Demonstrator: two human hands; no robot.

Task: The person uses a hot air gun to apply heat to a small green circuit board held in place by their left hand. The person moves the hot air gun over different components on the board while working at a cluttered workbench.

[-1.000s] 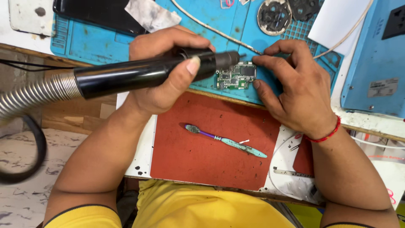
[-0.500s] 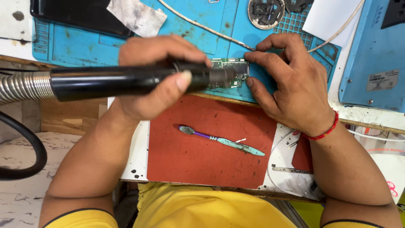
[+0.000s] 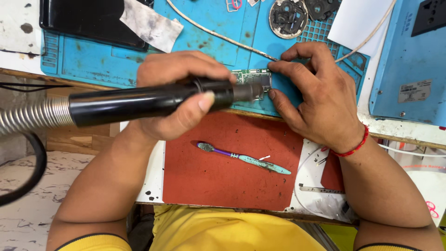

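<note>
My left hand (image 3: pixel 179 93) grips a black hot-air wand (image 3: pixel 139 103) with a ribbed metal hose (image 3: pixel 30 118) running off to the left. Its metal nozzle (image 3: pixel 248 91) lies over a small green circuit board (image 3: pixel 253 76) on the blue work mat (image 3: pixel 93 60). My right hand (image 3: pixel 313 95) rests on the mat with thumb and fingers pressing on the board's right edge. A red string bracelet (image 3: pixel 350 148) circles that wrist.
A toothbrush with a teal and purple handle (image 3: pixel 244 159) lies on a red mat (image 3: pixel 223 176) near me. A black tray (image 3: pixel 88 21) with a dirty cloth (image 3: pixel 151 25) sits at back left. A blue box (image 3: pixel 409 60) stands right, round black parts (image 3: pixel 290 16) behind.
The wand nozzle has moved slightly right and now covers more of the circuit board. My right hand keeps its hold at the board's edge.
</note>
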